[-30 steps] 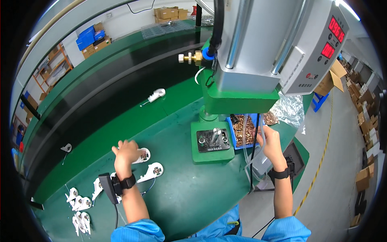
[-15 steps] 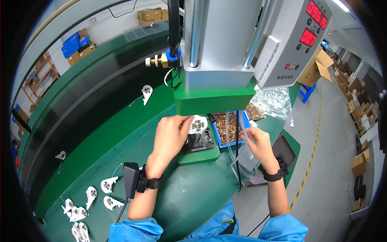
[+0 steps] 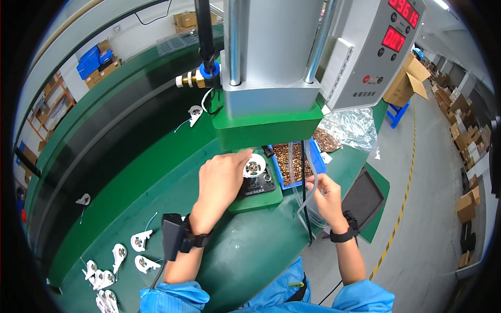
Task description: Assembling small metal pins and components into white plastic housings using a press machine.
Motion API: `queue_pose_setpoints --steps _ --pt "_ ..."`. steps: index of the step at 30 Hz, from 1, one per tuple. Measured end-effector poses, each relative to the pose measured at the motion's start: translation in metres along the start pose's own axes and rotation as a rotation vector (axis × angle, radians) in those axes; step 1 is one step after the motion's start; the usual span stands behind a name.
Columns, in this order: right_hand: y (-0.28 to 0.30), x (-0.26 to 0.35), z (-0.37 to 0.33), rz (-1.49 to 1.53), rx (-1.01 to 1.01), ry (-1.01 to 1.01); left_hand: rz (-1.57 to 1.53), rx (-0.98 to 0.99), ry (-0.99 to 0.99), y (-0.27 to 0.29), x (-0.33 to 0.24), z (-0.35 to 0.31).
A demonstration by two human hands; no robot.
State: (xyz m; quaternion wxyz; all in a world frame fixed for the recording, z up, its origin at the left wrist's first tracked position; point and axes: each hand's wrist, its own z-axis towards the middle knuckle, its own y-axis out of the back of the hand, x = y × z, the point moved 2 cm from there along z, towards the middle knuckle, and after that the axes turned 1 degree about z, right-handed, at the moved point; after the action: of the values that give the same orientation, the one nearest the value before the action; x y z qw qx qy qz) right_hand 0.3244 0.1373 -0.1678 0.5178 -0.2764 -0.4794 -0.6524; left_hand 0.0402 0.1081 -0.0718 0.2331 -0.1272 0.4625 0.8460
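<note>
Housing (image 3: 254,165), white and round with a metal core, sits over the black fixture plate (image 3: 255,189) on the green base, directly beneath the press head (image 3: 269,128) and apart from it. Whether it is fully seated cannot be told, since the hand covers its left side. A slight tilt or sideways pull from that grip could leave it off centre, I judge, and a descending head might then crack its rim. Fingertips so near the space under the head would be at risk of a pinch, too.

The left hand (image 3: 222,177) lies just left of the housing, its fingers closed on that edge (the very tips are partly hidden). The right hand (image 3: 327,200) is off to the right and nearer the person, thumb and fingers drawn together by the near corner of the blue tray (image 3: 319,163); whether it holds anything, I cannot tell. Copper-coloured pieces (image 3: 288,163) fill that tray, and clear tubing (image 3: 314,169) loops beside the fingers, where it could snag a moving wrist.

Farther out, more white parts (image 3: 119,253) lie on the left of the green worktop (image 3: 245,250), and a crumpled clear bag (image 3: 349,130) rests beyond the tray.
</note>
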Motion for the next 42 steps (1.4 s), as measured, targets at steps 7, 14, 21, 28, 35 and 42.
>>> queue_pose_setpoints --steps 7,14,21,28,35,42 --pt "-0.007 -0.034 -0.005 0.268 -0.089 -0.081 -0.364 0.008 0.399 -0.001 0.012 -0.026" --pt "0.003 0.022 0.025 0.405 0.007 -0.053 -0.670 0.048 0.390 -0.012 0.023 -0.039" --pt "-0.017 0.044 0.037 0.477 0.241 -0.067 -0.641 0.074 0.404 -0.006 0.020 -0.035" --pt "-0.049 0.067 0.064 0.216 0.314 0.198 -0.619 0.052 0.398 -0.006 0.016 -0.035" --pt "-0.079 0.076 0.087 0.126 0.325 0.234 -0.614 0.072 0.409 -0.004 0.016 -0.034" --pt "-0.077 0.076 0.089 -0.010 0.397 0.374 -0.591 0.095 0.437 -0.002 0.012 -0.033"
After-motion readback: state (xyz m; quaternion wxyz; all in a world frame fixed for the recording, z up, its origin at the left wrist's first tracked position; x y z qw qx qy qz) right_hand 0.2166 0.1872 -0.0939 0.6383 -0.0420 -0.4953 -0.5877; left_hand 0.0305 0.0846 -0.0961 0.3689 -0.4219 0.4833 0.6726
